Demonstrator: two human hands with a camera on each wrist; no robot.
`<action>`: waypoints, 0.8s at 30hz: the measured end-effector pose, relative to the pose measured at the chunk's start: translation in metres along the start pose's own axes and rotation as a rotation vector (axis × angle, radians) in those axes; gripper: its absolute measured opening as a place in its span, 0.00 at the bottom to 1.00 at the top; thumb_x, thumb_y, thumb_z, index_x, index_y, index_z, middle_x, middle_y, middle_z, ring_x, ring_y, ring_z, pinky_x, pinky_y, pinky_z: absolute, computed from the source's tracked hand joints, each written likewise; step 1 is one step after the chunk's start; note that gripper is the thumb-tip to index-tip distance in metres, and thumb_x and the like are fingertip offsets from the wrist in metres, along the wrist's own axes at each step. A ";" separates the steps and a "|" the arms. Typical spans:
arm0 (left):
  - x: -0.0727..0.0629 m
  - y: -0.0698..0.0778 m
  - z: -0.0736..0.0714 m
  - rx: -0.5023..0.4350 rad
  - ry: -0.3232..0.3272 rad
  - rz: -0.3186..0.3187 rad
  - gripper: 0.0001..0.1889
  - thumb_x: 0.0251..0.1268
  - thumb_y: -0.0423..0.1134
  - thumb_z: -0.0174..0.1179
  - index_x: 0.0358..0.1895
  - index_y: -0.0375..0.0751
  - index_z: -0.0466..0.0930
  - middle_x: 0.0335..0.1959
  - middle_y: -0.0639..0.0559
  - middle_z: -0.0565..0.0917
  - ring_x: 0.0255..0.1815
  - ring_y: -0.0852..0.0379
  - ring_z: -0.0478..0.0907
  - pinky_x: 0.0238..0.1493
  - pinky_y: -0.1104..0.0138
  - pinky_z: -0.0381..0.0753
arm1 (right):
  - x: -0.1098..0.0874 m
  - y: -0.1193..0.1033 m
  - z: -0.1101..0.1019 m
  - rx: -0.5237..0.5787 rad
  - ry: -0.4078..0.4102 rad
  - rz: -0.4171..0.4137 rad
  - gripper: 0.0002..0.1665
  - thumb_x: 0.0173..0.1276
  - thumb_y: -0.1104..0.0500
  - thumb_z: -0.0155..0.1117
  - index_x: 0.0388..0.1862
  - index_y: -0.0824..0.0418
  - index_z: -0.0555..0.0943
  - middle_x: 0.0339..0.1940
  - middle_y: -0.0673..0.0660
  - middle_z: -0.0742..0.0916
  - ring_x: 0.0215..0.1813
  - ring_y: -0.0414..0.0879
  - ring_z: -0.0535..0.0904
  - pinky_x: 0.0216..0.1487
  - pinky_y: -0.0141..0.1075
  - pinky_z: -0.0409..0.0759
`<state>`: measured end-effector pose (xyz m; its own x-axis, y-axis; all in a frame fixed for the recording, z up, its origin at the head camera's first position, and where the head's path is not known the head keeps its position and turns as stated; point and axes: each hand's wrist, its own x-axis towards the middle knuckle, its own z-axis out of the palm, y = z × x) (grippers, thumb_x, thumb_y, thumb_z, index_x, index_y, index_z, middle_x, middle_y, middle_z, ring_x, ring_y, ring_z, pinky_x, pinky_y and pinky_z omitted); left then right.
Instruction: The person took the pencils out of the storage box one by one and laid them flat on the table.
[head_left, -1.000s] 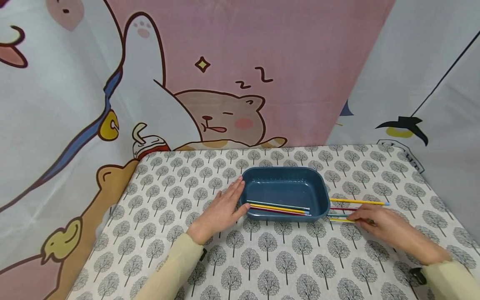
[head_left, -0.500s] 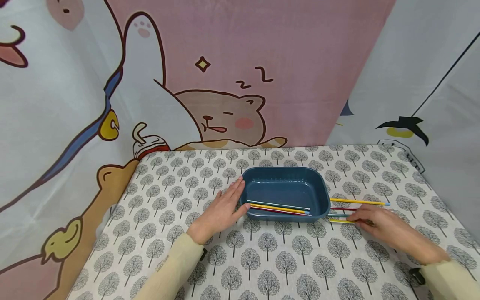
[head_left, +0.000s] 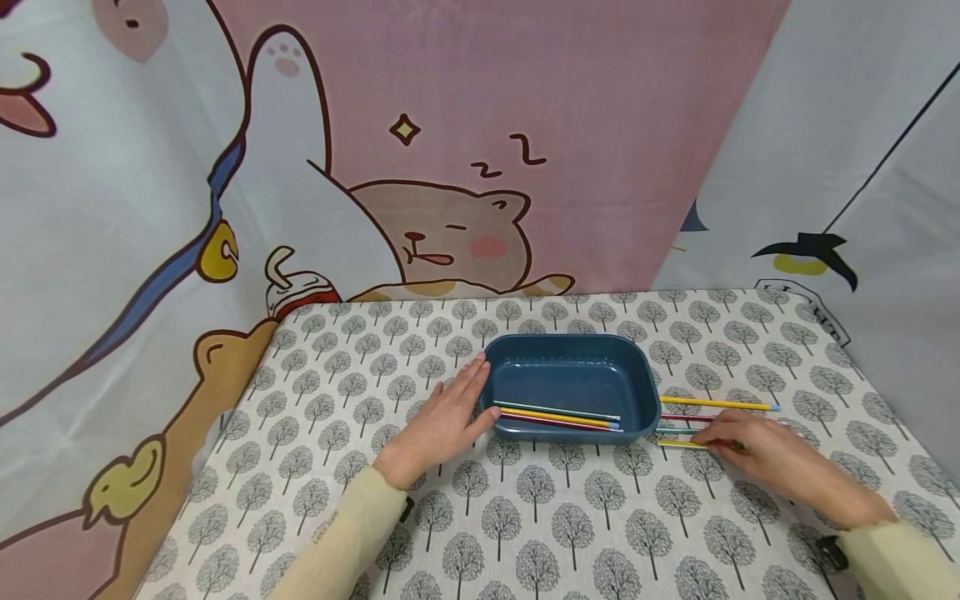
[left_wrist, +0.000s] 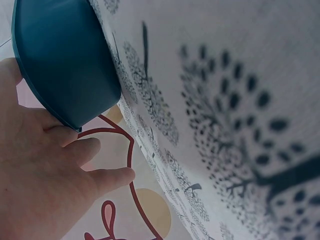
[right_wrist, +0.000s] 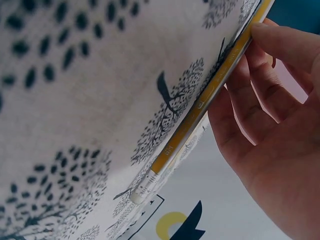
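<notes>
A blue rectangular dish (head_left: 570, 379) stands on the patterned cloth. My left hand (head_left: 438, 429) rests with straight fingers against its left end; in the left wrist view the fingertips touch the dish wall (left_wrist: 65, 60) near its rim. Inside the dish, along its near side, lie a yellow pencil (head_left: 558, 415), a green one (head_left: 555, 408) and a dark red one. To the right of the dish, my right hand (head_left: 772, 454) pinches a yellow pencil (right_wrist: 200, 107) between thumb and fingers. That pencil lies low along the cloth, its white eraser end pointing away from the dish.
Beyond the pinched pencil, a yellow pencil with a blue end (head_left: 716, 404), a red pencil (head_left: 686, 417) and a green pencil (head_left: 675, 431) lie side by side, partly behind the right hand. A cartoon-printed curtain (head_left: 600, 167) borders the table's back.
The right hand and its yellow pencil have shifted very slightly towards the near side. The left hand, the dish and the other pencils have stayed in place.
</notes>
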<state>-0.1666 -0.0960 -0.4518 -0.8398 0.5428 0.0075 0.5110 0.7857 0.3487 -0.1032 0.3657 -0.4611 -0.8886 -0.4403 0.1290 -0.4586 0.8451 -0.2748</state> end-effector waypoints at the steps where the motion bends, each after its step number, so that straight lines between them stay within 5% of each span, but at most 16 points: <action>1: 0.000 0.000 0.000 0.000 0.000 -0.001 0.40 0.83 0.61 0.42 0.85 0.42 0.42 0.87 0.49 0.42 0.85 0.45 0.47 0.77 0.37 0.56 | 0.000 0.000 0.000 0.000 -0.001 0.000 0.16 0.57 0.66 0.80 0.40 0.48 0.92 0.43 0.48 0.88 0.45 0.50 0.85 0.38 0.42 0.86; 24: -0.001 0.001 -0.001 -0.001 0.003 -0.004 0.40 0.83 0.60 0.42 0.85 0.43 0.42 0.87 0.49 0.42 0.85 0.45 0.46 0.77 0.37 0.56 | 0.001 0.000 0.002 -0.002 -0.019 0.008 0.16 0.58 0.65 0.80 0.40 0.46 0.91 0.44 0.47 0.88 0.45 0.49 0.85 0.36 0.41 0.84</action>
<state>-0.1656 -0.0959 -0.4510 -0.8422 0.5390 0.0092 0.5078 0.7875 0.3493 -0.1035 0.3647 -0.4627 -0.8919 -0.4389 0.1091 -0.4515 0.8492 -0.2740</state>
